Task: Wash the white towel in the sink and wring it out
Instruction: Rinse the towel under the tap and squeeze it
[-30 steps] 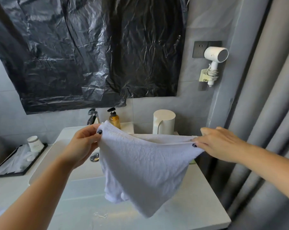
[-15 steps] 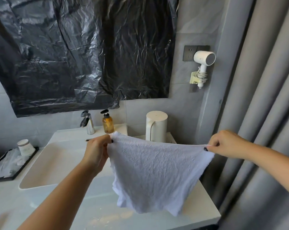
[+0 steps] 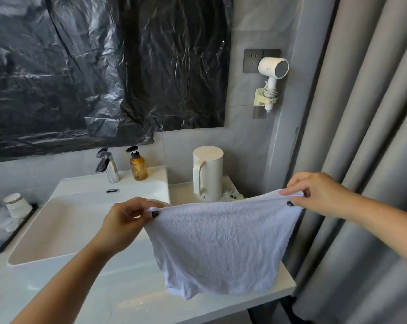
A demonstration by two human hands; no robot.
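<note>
White terry-cloth towel (image 3: 221,244): held stretched in the air by its two upper corners, hanging over the front right part of the white counter (image 3: 127,298), to the right of the basin and clear of it.

Left hand (image 3: 125,226): thumb and fingers pinched together on the upper left corner. Right hand (image 3: 314,195): thumb and fingers pinched on the upper right corner. The top hem runs nearly taut between them; the rest sags in soft folds to a loose point at the bottom.

Handling, as judged: light and limp while it looks dry, with a looped, grippy pile unlikely to slip. It should grow heavy and cling once soaked. Corner pinches suit spreading; wringing would call for full-fist grips on a bunched length.

Surroundings: rectangular white ceramic sink (image 3: 57,232), smooth and glossy, shallow with a sloped floor, set in the counter's left half. Polished chrome tap (image 3: 108,168) at the basin's back edge, amber pump bottle (image 3: 138,166) just beside it. Matt white cylindrical kettle (image 3: 208,174) at the back right corner.
</note>
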